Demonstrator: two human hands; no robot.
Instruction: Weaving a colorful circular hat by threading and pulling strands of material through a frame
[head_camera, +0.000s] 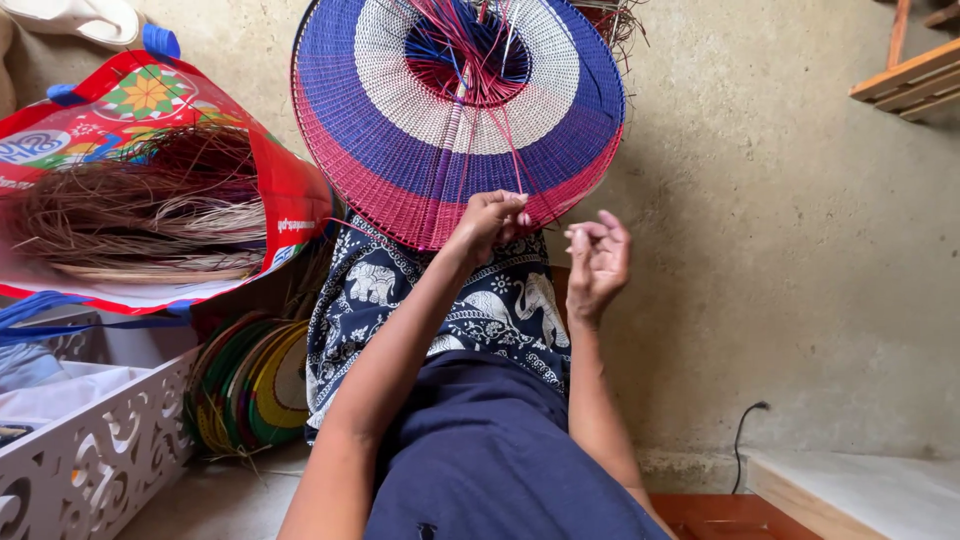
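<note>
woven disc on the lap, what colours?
Woven disc: concentric blue, white and red bands; head view.

Your woven disc (455, 120) sits at twelve o'clock, propped on your lap and tilted up towards you. It is round, with bands running outward: a dark blue centre, a white ring, a wide blue ring, and a red rim along the lower edge at six o'clock. Loose red and blue strands (470, 45) fan out of its centre. A few thin red strands run down its face to the rim.
</note>
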